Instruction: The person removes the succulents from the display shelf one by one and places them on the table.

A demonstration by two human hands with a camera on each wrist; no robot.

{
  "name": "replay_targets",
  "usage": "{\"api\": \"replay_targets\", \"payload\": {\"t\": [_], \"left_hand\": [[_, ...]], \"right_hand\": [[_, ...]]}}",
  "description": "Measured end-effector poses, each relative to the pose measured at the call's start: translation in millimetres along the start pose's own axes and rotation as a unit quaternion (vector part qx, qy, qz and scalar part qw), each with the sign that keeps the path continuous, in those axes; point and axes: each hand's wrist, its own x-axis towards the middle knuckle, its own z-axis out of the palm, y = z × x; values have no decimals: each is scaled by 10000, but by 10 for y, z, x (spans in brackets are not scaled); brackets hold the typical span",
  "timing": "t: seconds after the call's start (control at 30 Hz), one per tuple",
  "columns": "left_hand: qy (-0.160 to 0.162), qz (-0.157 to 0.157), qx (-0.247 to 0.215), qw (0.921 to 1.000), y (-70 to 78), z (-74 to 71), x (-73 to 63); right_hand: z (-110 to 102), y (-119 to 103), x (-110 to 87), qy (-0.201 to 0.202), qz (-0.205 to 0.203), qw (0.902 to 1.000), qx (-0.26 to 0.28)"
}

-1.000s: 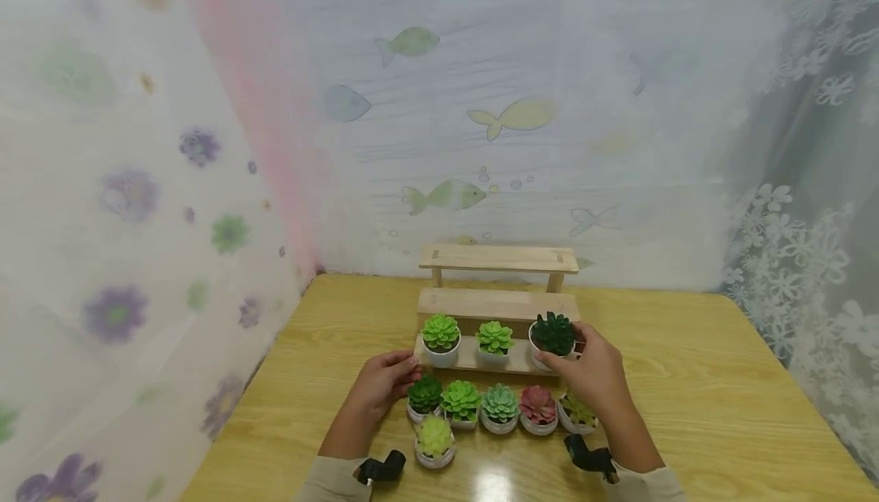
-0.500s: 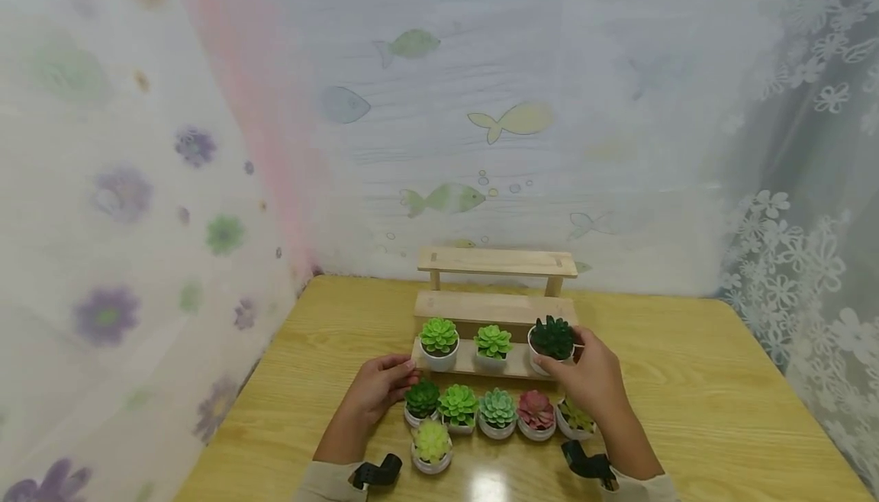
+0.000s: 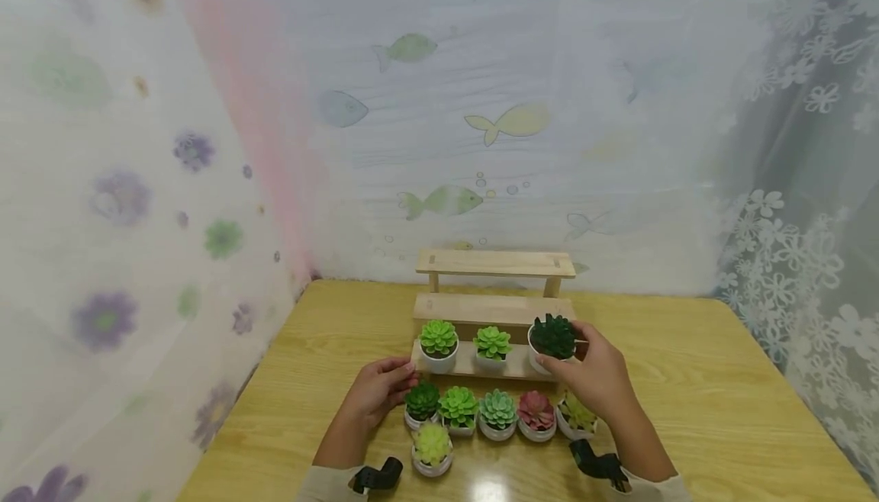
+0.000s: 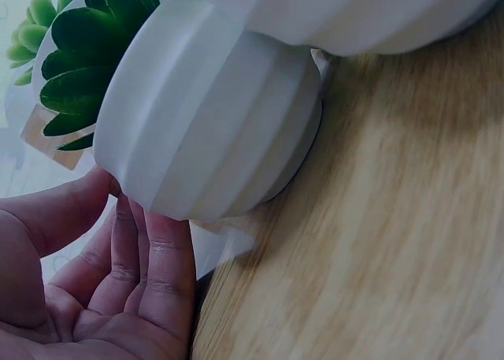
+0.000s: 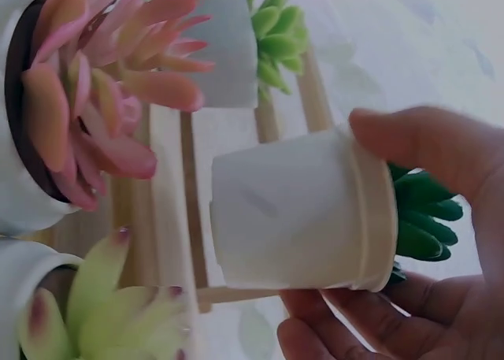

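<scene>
My right hand (image 3: 604,376) grips a dark green potted succulent (image 3: 553,336) by its pot's rim, at the right end of the lowest shelf of a wooden plant stand (image 3: 494,307). The smooth white pot (image 5: 291,218) lies between thumb and fingers in the right wrist view. At that shelf's left end, my left hand (image 3: 374,391) holds the stand's edge with thumb and fingers; a ribbed white pot (image 4: 213,124) hides the fingertips in the left wrist view. Two bright green succulents, one left (image 3: 438,338) and one in the middle (image 3: 492,343), share the shelf.
In front of the stand stands a row of several potted succulents, among them a red one (image 3: 536,410) and a pale blue-green one (image 3: 497,409). A yellow-green succulent (image 3: 433,445) sits nearer on the wooden table (image 3: 700,395). Patterned curtains (image 3: 439,105) hang behind.
The head view has shifted slightly. Both hands keep their places, the right on the dark green succulent's pot and the left at the stand's end.
</scene>
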Motion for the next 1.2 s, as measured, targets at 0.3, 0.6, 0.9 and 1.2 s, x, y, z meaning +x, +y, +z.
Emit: {"api": "replay_targets", "payload": {"t": [0.3,0.6,0.9,1.2], "left_hand": [[-13,-28,30,10000,13,24,8],[-33,-74,51,10000,12,-3,6],[-99,2,-74,9999,4,22,19],[-50,-20,5,10000,18,1,-8]], "right_hand": [[-104,-138,-109,-105,-209,9997,46],[-115,-227,-235,-203,-684,9974,-26],[-88,-389,-426,-432,-927,9947,70],[150,-442,-566,-984,-1601,9816,334]]}}
